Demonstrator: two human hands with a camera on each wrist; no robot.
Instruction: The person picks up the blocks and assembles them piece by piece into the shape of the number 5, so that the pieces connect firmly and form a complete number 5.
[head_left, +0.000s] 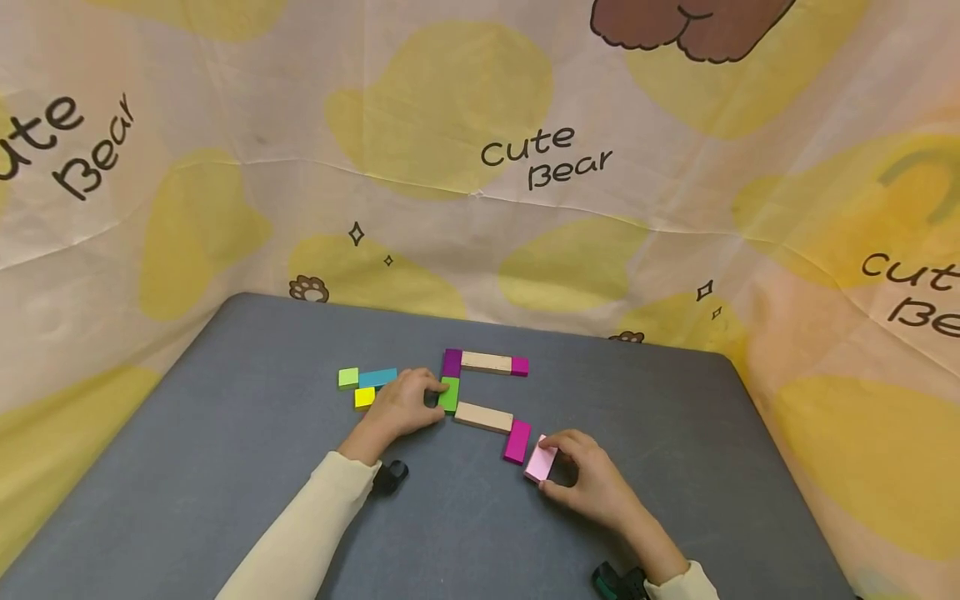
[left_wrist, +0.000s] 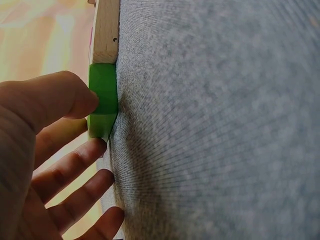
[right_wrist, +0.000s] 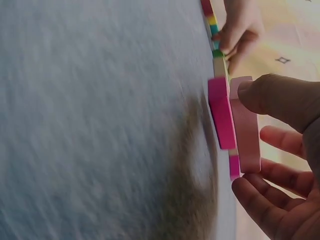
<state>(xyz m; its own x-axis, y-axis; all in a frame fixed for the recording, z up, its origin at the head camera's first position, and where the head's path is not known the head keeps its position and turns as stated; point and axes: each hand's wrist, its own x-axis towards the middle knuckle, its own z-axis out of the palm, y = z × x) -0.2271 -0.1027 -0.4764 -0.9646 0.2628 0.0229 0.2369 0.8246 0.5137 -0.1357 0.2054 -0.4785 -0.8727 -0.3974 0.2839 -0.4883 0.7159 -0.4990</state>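
My left hand (head_left: 405, 402) pinches a green block (head_left: 448, 395), its thumb on one face in the left wrist view. The green block stands in a line below a purple block (head_left: 452, 363), beside the end of a plain wooden block (head_left: 483, 417). At the other end of that wooden block lies a magenta block (head_left: 517, 442). My right hand (head_left: 592, 479) holds a light pink block (head_left: 541, 460) by its two ends, thumb at one and fingers at the other. In the right wrist view the pink block (right_wrist: 246, 135) overlaps the magenta one (right_wrist: 221, 115) and seems raised above the table.
Another plain wooden block (head_left: 486, 362) runs right from the purple one to a small magenta block (head_left: 520, 367). Left of my left hand lie lime (head_left: 348, 379), blue (head_left: 377, 377) and yellow (head_left: 364, 398) blocks. A printed cloth (head_left: 442, 275) hangs behind the grey table (head_left: 247, 433).
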